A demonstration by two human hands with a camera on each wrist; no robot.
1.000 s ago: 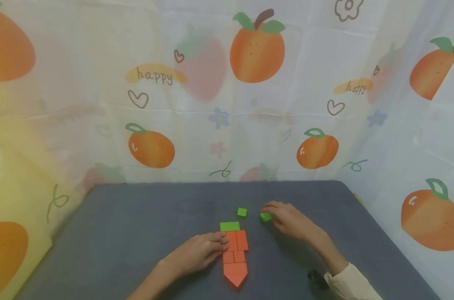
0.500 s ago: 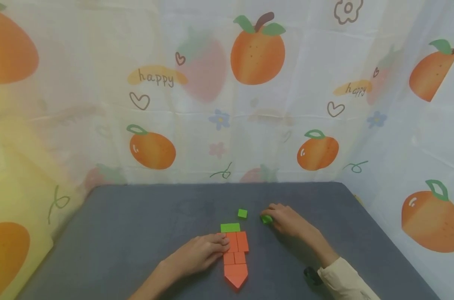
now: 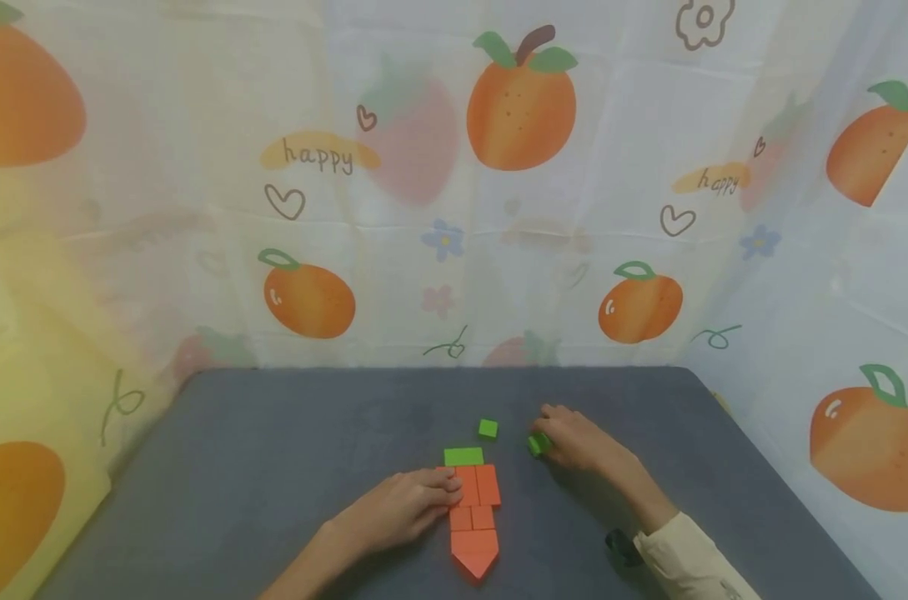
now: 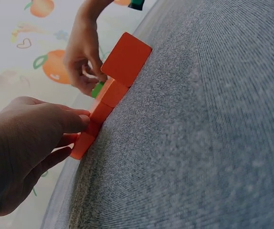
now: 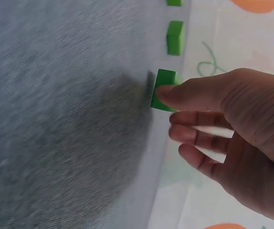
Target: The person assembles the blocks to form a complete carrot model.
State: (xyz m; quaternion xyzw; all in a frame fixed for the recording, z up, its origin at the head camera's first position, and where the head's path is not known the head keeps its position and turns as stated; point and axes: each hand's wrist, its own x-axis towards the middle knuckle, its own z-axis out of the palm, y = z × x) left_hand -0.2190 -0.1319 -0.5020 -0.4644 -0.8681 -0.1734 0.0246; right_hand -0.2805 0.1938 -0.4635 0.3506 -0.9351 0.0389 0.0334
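Observation:
Several flat orange blocks (image 3: 470,542) lie joined on the grey table in a column, with a pointed one at the near end. A green rectangular block (image 3: 464,457) sits against their far end. My left hand (image 3: 404,506) rests its fingertips on the left side of the wider orange row, hiding part of it. At the right, my right hand (image 3: 577,440) pinches a small green block (image 5: 163,90) between thumb and fingers, low over the table in the right wrist view. The other fingers of that hand curl loosely. Another small green block (image 3: 488,428) lies between this hand and the column.
The grey cloth-covered table (image 3: 273,450) has a fruit-print curtain (image 3: 393,208) behind it and at both sides. A small dark object (image 3: 622,547) shows beside the right sleeve (image 3: 686,554).
The green block in my right hand has turned between the fingers, and that hand has shifted only slightly. My left hand stays on the orange blocks, which keep their arrangement.

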